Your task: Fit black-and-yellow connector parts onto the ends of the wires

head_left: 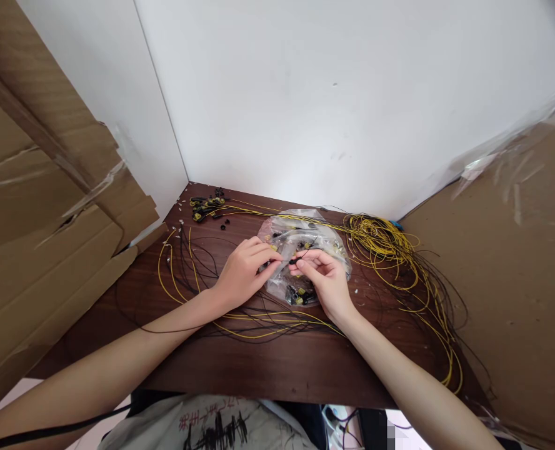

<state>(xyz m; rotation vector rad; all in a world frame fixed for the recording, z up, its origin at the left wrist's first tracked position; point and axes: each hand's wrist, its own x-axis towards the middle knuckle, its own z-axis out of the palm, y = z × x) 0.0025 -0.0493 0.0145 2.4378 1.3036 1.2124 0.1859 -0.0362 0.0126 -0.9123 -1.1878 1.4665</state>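
Black wire (284, 260) pinched at frame centre, long axis left to right, between left hand (244, 274) and right hand (323, 280), both closed fingertip-tight on it, over clear bag (305, 232).

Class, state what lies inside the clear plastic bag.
Small black-and-yellow parts show inside the plastic bag; the left hand and right hand, pinching a black wire, hide its middle.

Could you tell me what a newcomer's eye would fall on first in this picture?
At the middle of the dark table, the left hand and right hand meet, pinching a small black part between them, just above a clear plastic bag of small parts. To the right sprawls a tangle of yellow and black wires.
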